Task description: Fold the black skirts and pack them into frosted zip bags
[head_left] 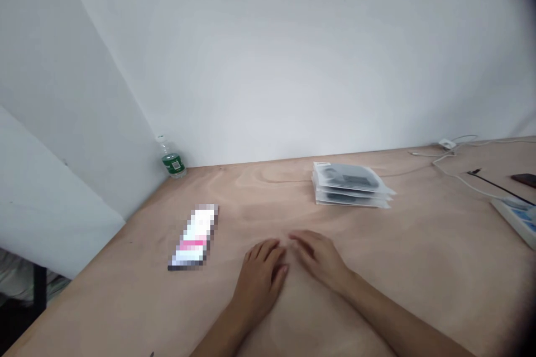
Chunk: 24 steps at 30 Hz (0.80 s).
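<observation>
Both hands lie flat on the tabletop (pixel 419 245), palms down, holding nothing. Left hand (pixel 262 279) and right hand (pixel 320 259) have fingers spread loose, tips nearly meeting at centre. A flat white-and-pink item (pixel 193 237), pixelated so it can't be identified, lies near the left hand, to its left, not touching. A stack of clear packets (pixel 349 185) sits farther back, beyond the right hand, well apart. A green-label bottle (pixel 172 159) stands in the far left corner by the wall. White cables (pixel 454 150) and a power strip (pixel 517 215) are at far right.
</observation>
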{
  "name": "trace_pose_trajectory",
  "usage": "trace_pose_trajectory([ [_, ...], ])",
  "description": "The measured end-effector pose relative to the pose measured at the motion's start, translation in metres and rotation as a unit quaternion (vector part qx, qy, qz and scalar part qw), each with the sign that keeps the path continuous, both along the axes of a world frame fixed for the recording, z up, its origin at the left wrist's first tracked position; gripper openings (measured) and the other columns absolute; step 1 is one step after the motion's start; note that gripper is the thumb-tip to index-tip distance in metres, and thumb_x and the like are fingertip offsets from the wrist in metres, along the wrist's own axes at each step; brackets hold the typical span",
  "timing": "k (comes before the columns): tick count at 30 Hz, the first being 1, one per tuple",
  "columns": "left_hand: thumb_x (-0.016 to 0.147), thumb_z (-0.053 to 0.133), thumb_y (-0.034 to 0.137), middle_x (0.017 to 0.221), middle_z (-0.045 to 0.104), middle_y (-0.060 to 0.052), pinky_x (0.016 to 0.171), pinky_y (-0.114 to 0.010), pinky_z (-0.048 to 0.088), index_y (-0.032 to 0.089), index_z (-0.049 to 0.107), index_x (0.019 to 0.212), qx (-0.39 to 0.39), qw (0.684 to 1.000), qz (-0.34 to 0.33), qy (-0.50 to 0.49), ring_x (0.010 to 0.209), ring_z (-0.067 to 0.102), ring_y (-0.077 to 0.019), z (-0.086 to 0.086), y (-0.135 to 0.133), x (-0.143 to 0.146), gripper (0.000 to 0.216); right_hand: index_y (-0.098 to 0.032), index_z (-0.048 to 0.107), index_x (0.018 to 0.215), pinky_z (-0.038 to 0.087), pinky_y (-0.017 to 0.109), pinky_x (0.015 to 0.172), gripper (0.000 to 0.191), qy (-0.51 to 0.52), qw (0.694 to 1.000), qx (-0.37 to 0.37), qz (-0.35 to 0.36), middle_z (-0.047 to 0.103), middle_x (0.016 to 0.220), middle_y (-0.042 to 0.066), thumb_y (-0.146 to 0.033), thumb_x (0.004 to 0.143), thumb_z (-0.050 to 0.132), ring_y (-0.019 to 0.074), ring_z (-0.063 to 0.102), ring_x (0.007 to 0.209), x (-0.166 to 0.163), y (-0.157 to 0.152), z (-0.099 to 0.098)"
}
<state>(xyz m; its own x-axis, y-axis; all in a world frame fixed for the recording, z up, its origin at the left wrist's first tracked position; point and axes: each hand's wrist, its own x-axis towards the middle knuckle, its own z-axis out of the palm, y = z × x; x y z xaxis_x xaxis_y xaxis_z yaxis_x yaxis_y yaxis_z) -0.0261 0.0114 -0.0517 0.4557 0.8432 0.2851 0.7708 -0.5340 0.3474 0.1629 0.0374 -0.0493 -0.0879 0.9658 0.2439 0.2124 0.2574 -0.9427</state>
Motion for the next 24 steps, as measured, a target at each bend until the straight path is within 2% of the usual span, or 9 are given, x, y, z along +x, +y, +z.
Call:
trace_pose_trajectory([
  [2, 0.085, 0.047, 0.026, 0.123, 0.053, -0.006, 0.094, -0.043, 0.038, 0.024, 0.055, 0.112, -0.008, 1.000, -0.002, -0.005, 0.114, 0.045, -0.0236, 0.001, 0.001, -0.001, 0.028, -0.022, 0.063, 0.092, 0.050, 0.036, 0.071, 0.028, 0.095, 0.990, -0.037, -0.099, 0.069, 0.081, 0.004, -0.043, 0.074, 0.058, 0.0186, 0.064, 0.071, 0.017, 0.011, 0.006],
  [4, 0.085, 0.047, 0.026, 0.123, 0.053, -0.006, 0.094, -0.043, 0.038, 0.024, 0.055, 0.111, -0.012, 1.000, -0.005, -0.010, 0.114, 0.045, -0.0233, 0.002, 0.001, -0.001, 0.028, -0.021, 0.057, 0.096, 0.050, 0.029, 0.053, 0.034, 0.159, 0.967, -0.059, -0.190, 0.066, 0.073, 0.001, -0.049, 0.077, 0.051, 0.0153, 0.063, 0.057, 0.040, 0.024, 0.014],
  [6, 0.084, 0.047, 0.026, 0.122, 0.053, -0.006, 0.094, -0.043, 0.038, 0.024, 0.055, 0.110, -0.014, 1.000, -0.006, -0.016, 0.113, 0.045, -0.0232, 0.003, 0.001, -0.001, 0.027, -0.021, 0.054, 0.092, 0.047, 0.024, 0.044, 0.035, 0.228, 0.934, -0.082, -0.261, 0.064, 0.067, -0.001, -0.052, 0.077, 0.050, 0.0129, 0.061, 0.050, 0.064, 0.036, 0.021],
  [9, 0.084, 0.048, 0.026, 0.121, 0.054, -0.006, 0.093, -0.043, 0.038, 0.024, 0.056, 0.110, -0.017, 1.000, -0.003, -0.022, 0.112, 0.046, -0.0231, 0.004, 0.001, -0.001, 0.027, -0.019, 0.054, 0.084, 0.041, 0.019, 0.037, 0.030, 0.307, 0.889, -0.110, -0.322, 0.061, 0.062, -0.002, -0.048, 0.076, 0.052, 0.0096, 0.058, 0.045, 0.089, 0.047, 0.029],
  [13, 0.084, 0.048, 0.026, 0.121, 0.054, -0.006, 0.094, -0.043, 0.038, 0.024, 0.056, 0.110, -0.021, 0.999, -0.003, -0.027, 0.113, 0.046, -0.0231, 0.004, 0.002, -0.001, 0.027, -0.016, 0.056, 0.077, 0.033, 0.014, 0.031, 0.017, 0.376, 0.853, -0.130, -0.338, 0.056, 0.056, -0.005, -0.033, 0.076, 0.057, 0.0045, 0.050, 0.039, 0.098, 0.054, 0.032],
  [17, 0.083, 0.049, 0.025, 0.120, 0.054, -0.005, 0.094, -0.043, 0.038, 0.025, 0.056, 0.110, -0.026, 0.999, -0.005, -0.036, 0.113, 0.046, -0.0230, 0.005, 0.002, -0.001, 0.027, -0.017, 0.056, 0.075, 0.029, 0.012, 0.029, 0.008, 0.418, 0.841, -0.130, -0.319, 0.052, 0.055, -0.008, -0.020, 0.071, 0.061, 0.0014, 0.043, 0.035, 0.096, 0.058, 0.031],
  [20, 0.083, 0.049, 0.026, 0.120, 0.054, -0.005, 0.094, -0.043, 0.037, 0.025, 0.056, 0.109, -0.030, 0.999, -0.004, -0.044, 0.112, 0.045, -0.0229, 0.004, 0.001, -0.002, 0.027, -0.017, 0.056, 0.076, 0.029, 0.012, 0.028, 0.008, 0.431, 0.836, -0.132, -0.313, 0.052, 0.054, -0.009, -0.020, 0.071, 0.061, 0.0013, 0.042, 0.034, 0.096, 0.060, 0.028],
  [24, 0.083, 0.049, 0.026, 0.120, 0.054, -0.005, 0.093, -0.045, 0.036, 0.026, 0.057, 0.108, -0.040, 0.997, -0.003, -0.065, 0.112, 0.045, -0.0236, 0.004, 0.002, -0.002, 0.026, -0.016, 0.056, 0.074, 0.029, 0.013, 0.027, 0.014, 0.421, 0.838, -0.142, -0.319, 0.050, 0.051, -0.008, -0.030, 0.074, 0.061, 0.0027, 0.042, 0.033, 0.097, 0.062, 0.024],
])
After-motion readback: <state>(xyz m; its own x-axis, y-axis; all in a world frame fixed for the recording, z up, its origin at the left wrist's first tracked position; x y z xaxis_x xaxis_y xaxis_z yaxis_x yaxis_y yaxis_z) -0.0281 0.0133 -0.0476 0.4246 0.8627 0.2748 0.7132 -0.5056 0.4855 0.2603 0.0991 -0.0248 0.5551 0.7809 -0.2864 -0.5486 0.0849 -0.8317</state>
